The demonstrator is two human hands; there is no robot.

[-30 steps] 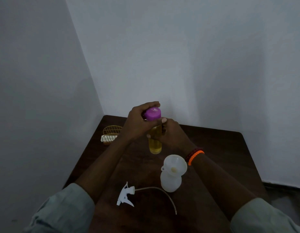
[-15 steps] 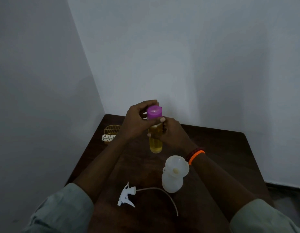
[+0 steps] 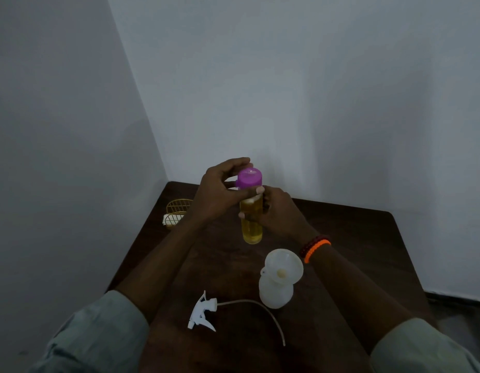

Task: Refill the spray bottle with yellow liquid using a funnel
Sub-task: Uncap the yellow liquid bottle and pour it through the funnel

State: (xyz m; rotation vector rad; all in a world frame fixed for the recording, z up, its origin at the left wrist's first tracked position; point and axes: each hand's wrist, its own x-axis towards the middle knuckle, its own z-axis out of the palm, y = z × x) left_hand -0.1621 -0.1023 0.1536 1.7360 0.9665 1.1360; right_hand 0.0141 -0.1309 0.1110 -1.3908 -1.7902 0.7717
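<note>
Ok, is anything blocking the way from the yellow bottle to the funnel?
Only the purple cap, which sits on the bottle under the left hand; the right hand holds the body. The table between bottle and funnel shows nothing in the way.

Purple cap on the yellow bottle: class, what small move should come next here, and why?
Probably finish twisting the cap off with the left hand while the right hand steadies the bottle. The cap is on, and the funnel already sits in the spray bottle.
</note>
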